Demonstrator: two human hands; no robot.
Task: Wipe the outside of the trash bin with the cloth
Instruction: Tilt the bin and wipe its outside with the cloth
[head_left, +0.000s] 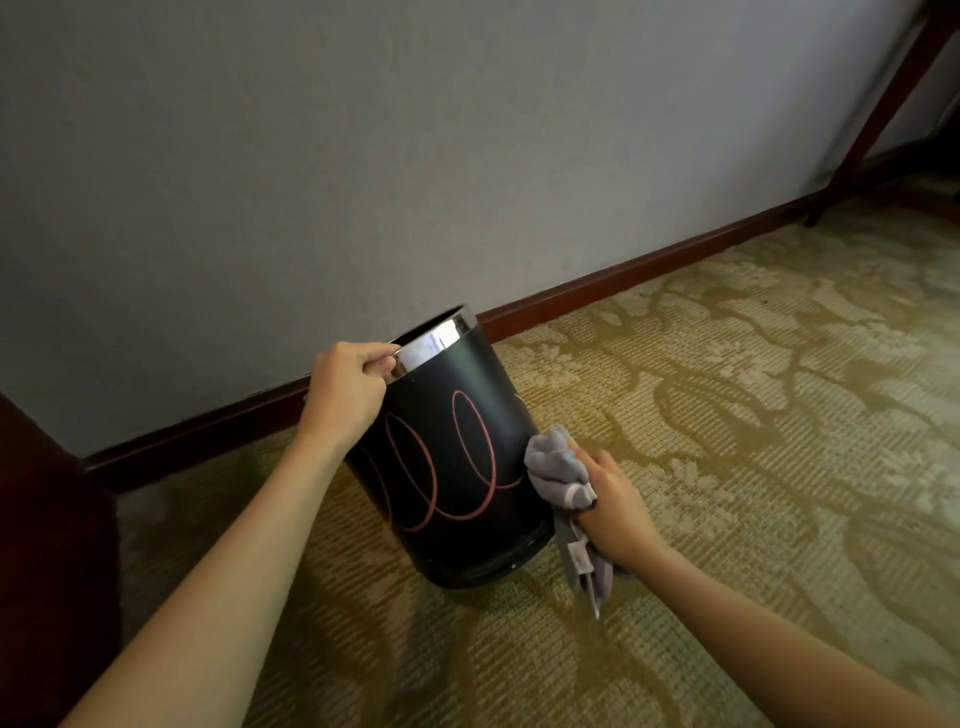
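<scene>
1. Head view, markings: showing no legible writing on the trash bin (457, 457); displaying only red looping lines on the black side and a white tag, too blurred to read, on the cloth (558, 470).
2. Head view, count: showing one bin, one cloth, two bare hands.
3. Left hand (345, 389): pinching the bin's chrome rim band at its left side, fingers closed around the edge, tilting the bin.
4. Right hand (613, 499): clutching the bunched grey cloth, fist closed on it, pressing it against the bin's lower right side.
5. Bin position: resting on the patterned carpet (727, 415), near the baseboard (623, 273), between both hands.
</scene>
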